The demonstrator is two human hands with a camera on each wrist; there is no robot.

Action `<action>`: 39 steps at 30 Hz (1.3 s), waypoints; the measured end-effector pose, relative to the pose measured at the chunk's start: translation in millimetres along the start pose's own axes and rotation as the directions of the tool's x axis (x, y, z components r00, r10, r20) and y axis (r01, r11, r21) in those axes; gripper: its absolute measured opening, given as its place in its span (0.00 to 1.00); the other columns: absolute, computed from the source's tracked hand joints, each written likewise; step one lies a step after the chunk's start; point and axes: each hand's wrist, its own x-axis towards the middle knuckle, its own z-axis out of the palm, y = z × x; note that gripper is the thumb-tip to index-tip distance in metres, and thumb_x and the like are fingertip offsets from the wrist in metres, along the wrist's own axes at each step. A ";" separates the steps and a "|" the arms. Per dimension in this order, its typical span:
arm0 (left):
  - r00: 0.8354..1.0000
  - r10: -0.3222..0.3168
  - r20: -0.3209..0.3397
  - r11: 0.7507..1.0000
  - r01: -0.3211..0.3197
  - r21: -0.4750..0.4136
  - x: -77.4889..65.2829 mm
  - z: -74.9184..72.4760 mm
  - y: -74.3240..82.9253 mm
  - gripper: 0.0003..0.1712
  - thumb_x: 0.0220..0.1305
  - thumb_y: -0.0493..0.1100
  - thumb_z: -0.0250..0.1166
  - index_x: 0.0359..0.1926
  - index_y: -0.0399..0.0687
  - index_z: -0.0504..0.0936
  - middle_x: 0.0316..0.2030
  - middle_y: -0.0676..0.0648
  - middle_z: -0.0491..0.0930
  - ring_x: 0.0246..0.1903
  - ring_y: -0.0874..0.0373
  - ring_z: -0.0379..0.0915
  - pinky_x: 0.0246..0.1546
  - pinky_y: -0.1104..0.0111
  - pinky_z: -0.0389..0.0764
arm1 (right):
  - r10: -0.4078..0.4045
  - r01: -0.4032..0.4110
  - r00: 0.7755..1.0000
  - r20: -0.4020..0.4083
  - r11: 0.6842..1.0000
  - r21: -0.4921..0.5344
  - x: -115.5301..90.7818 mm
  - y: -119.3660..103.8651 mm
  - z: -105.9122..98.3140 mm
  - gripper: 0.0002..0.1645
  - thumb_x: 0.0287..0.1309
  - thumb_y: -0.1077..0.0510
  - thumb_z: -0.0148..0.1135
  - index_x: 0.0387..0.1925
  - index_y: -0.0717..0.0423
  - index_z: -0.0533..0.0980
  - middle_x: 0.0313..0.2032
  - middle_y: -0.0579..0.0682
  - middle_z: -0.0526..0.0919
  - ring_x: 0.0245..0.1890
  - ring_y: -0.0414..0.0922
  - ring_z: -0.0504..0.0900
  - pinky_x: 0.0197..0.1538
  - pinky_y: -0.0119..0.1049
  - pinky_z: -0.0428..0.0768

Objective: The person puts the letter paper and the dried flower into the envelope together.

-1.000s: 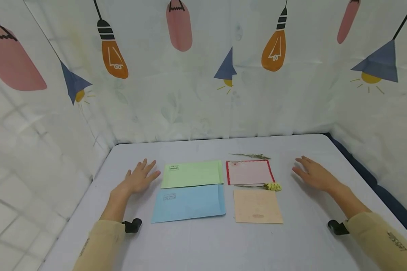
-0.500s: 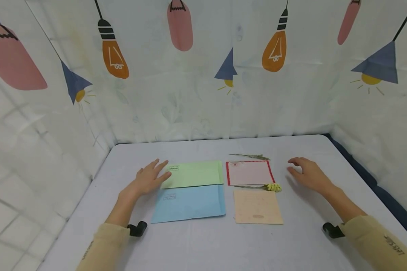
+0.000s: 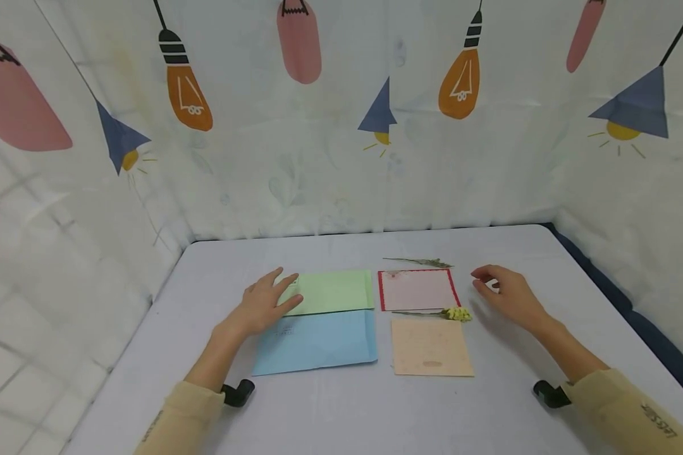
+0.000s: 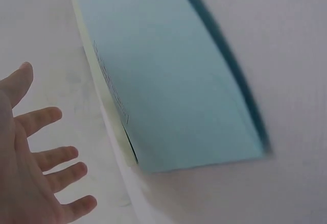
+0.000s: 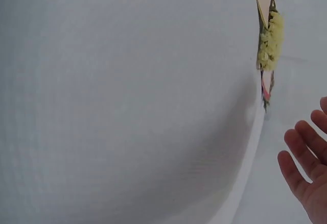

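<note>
With fingers spread, my left hand (image 3: pixel 263 303) hovers over the left end of a light green envelope (image 3: pixel 336 291). Just below that lies a blue envelope (image 3: pixel 324 341), also large in the left wrist view. My right hand (image 3: pixel 509 294), its fingers loosely bent and holding nothing, is in the air right of a red-bordered pink card (image 3: pixel 418 289). A sprig with yellow flowers (image 3: pixel 458 314) lies under the card's lower edge, and a thin green sprig (image 3: pixel 429 262) lies above it. A beige square envelope or card (image 3: pixel 432 347) is nearest the front.
Everything lies on a white-covered table (image 3: pixel 341 417). A white curtain (image 3: pixel 319 177) printed with lamps and bulbs closes off the back and sides. Dark fabric (image 3: pixel 637 309) runs along the table's right edge. Black camera mounts (image 3: pixel 239 393) stick out at both wrists.
My left hand has moved right, from beside the green envelope to over its left end. My right hand has come left toward the card, its fingers bending more. The papers and sprigs stay put.
</note>
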 end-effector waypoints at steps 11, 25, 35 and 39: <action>0.998 0.056 0.003 0.998 -0.056 -0.038 -3.6 7.8 20.1 0.38 0.76 0.60 0.57 0.77 0.43 0.65 0.74 0.31 0.58 0.73 0.32 0.53 0.62 0.30 0.56 | -0.097 0.095 0.995 0.021 0.993 0.075 3.4 -26.4 11.9 0.14 0.64 0.67 0.67 0.51 0.66 0.80 0.45 0.56 0.84 0.41 0.50 0.84 0.41 0.43 0.84; 0.990 0.126 0.060 0.989 -0.121 -0.082 -10.7 15.8 46.7 0.41 0.75 0.62 0.59 0.77 0.44 0.65 0.73 0.34 0.60 0.73 0.37 0.54 0.66 0.35 0.56 | -0.025 -0.033 0.987 0.161 0.936 0.349 1.1 -62.8 31.2 0.15 0.66 0.59 0.69 0.50 0.63 0.79 0.42 0.46 0.84 0.42 0.43 0.84 0.44 0.35 0.82; 0.980 0.154 0.127 0.979 -0.133 -0.157 -14.1 25.0 63.5 0.44 0.72 0.66 0.60 0.78 0.49 0.64 0.74 0.38 0.58 0.73 0.41 0.53 0.68 0.38 0.53 | 0.030 -0.184 0.959 0.283 0.824 0.536 -0.7 -82.5 47.3 0.17 0.67 0.63 0.66 0.53 0.68 0.76 0.44 0.59 0.83 0.43 0.57 0.86 0.43 0.42 0.86; 0.973 0.158 0.169 0.977 -0.130 -0.168 -16.0 27.6 69.1 0.47 0.69 0.68 0.62 0.79 0.51 0.62 0.75 0.40 0.57 0.73 0.43 0.52 0.68 0.39 0.52 | 0.065 -0.255 0.943 0.326 0.770 0.585 0.8 -91.4 58.0 0.21 0.68 0.64 0.65 0.57 0.71 0.73 0.45 0.61 0.82 0.42 0.57 0.86 0.43 0.42 0.86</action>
